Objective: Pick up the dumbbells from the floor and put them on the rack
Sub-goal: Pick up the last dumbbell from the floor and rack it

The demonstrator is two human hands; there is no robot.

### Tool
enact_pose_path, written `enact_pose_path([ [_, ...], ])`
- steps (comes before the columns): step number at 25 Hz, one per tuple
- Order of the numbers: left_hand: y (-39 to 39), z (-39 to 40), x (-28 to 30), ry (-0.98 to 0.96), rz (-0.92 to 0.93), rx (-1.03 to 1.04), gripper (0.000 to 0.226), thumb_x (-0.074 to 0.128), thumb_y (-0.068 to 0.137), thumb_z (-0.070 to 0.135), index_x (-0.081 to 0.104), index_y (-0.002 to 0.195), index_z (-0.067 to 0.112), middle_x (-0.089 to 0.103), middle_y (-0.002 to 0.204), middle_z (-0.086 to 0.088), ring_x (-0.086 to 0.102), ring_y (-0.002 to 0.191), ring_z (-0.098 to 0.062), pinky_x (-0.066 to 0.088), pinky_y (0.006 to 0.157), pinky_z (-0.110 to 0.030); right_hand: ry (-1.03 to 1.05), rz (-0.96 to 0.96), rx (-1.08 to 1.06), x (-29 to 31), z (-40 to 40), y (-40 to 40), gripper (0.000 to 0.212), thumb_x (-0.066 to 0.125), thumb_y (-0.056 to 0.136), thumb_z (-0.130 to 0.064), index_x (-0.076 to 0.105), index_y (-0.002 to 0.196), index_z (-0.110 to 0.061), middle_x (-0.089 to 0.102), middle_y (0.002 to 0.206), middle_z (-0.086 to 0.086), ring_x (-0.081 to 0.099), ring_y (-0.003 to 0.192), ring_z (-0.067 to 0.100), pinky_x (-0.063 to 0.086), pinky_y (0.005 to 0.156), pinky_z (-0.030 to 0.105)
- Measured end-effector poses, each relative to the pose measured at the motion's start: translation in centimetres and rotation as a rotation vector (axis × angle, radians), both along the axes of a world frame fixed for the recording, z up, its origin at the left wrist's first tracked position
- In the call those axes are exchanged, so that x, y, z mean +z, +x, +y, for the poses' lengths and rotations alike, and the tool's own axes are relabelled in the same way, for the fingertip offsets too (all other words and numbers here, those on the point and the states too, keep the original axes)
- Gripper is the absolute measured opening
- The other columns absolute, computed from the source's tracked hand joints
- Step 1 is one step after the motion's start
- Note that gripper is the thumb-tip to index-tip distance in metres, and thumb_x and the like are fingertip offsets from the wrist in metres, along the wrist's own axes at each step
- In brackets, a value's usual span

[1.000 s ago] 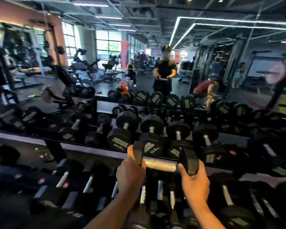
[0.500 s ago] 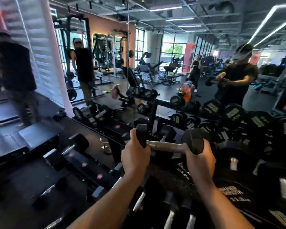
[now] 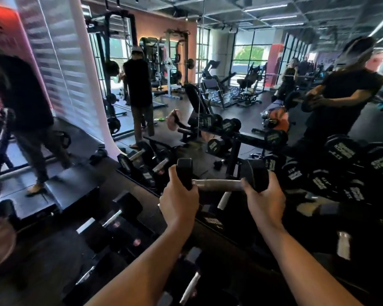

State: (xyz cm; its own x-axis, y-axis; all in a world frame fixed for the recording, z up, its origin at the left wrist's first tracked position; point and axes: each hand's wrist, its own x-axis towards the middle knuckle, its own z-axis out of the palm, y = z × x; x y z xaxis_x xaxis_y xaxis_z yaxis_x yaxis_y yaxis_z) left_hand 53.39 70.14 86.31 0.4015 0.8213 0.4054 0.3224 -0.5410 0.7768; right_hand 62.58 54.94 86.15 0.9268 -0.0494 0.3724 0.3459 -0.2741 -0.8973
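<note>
I hold a black hex dumbbell point(image 3: 217, 184) with a silver handle level in front of me, above the rack. My left hand point(image 3: 178, 202) grips its left head from below and behind. My right hand point(image 3: 264, 200) cups its right head. The dumbbell rack point(image 3: 210, 226) runs below and ahead of my hands, with several black dumbbells lying on its tiers. A row of larger round-headed dumbbells point(image 3: 341, 155) fills the rack to the right.
A wall mirror point(image 3: 199, 85) stands right behind the rack and shows my reflection point(image 3: 341, 100) with the dumbbell. A person in black point(image 3: 24, 115) walks at the left. Small dumbbells point(image 3: 98, 153) lie on the floor by the white pillar point(image 3: 84, 69).
My view has swung to the left along the rack. Both hands keep the dumbbell level and have carried it left with me. The person at the left has come closer.
</note>
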Motion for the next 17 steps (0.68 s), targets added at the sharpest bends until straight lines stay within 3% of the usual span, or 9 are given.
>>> enact_pose_path([
  [4,4.7,6.3,-1.3,-0.043,-0.033,0.01,0.059,0.073,0.082,0.034,0.043,0.133,0.032,0.069,0.084,0.006,0.052,0.064,-0.015,0.035,0.056,-0.028,-0.041,-0.012,0.045,-0.4,6.3,5.1,0.046,0.075,0.082,-0.04,0.06,0.123,-0.027,0.07,0.101,-0.009,0.067,0.1,0.019,0.054,0.09,0.04],
  [7,8.4,9.6,-2.8,-0.091,-0.053,0.08,0.059,0.076,0.082,0.033,0.046,0.133,0.031,0.047,0.061,0.023,0.047,0.047,0.007,0.023,0.045,-0.013,-0.089,-0.041,0.082,-1.4,10.5,9.8,0.046,0.076,0.082,-0.039,0.061,0.124,-0.025,0.071,0.101,-0.008,0.067,0.1,0.019,0.054,0.089,0.043],
  [9,10.5,11.5,-4.4,-0.14,-0.086,0.093,0.061,0.076,0.083,0.031,0.046,0.137,0.029,0.043,0.057,0.026,0.044,0.046,0.013,0.031,0.048,-0.015,-0.103,-0.051,0.129,-2.5,13.0,12.5,0.049,0.075,0.083,-0.041,0.06,0.127,-0.025,0.07,0.106,-0.007,0.066,0.105,0.02,0.054,0.092,0.043],
  [11,13.0,13.6,-5.8,-0.192,-0.088,0.103,0.064,0.072,0.085,0.031,0.042,0.142,0.027,0.061,0.075,0.017,0.065,0.068,-0.005,0.044,0.062,-0.029,-0.118,-0.055,0.174,-4.0,15.8,15.6,0.053,0.075,0.083,-0.044,0.059,0.129,-0.024,0.071,0.115,-0.003,0.065,0.111,0.021,0.052,0.096,0.043],
  [13,15.2,15.3,-7.3,-0.241,-0.061,0.151,0.063,0.07,0.087,0.029,0.039,0.141,0.027,0.07,0.104,0.005,0.071,0.089,-0.025,0.05,0.073,-0.036,-0.151,-0.042,0.229,-5.5,18.2,18.5,0.054,0.075,0.083,-0.044,0.059,0.128,-0.02,0.07,0.116,-0.003,0.065,0.114,0.022,0.052,0.096,0.041],
  [17,18.5,17.0,-10.2,-0.364,-0.095,0.204,0.059,0.069,0.088,0.025,0.036,0.137,0.023,0.064,0.122,0.002,0.07,0.092,-0.027,0.046,0.074,-0.035,-0.253,-0.024,0.381,-7.5,22.1,23.8,0.063,0.076,0.082,-0.047,0.055,0.137,-0.025,0.066,0.13,-0.002,0.059,0.124,0.018,0.047,0.105,0.041],
])
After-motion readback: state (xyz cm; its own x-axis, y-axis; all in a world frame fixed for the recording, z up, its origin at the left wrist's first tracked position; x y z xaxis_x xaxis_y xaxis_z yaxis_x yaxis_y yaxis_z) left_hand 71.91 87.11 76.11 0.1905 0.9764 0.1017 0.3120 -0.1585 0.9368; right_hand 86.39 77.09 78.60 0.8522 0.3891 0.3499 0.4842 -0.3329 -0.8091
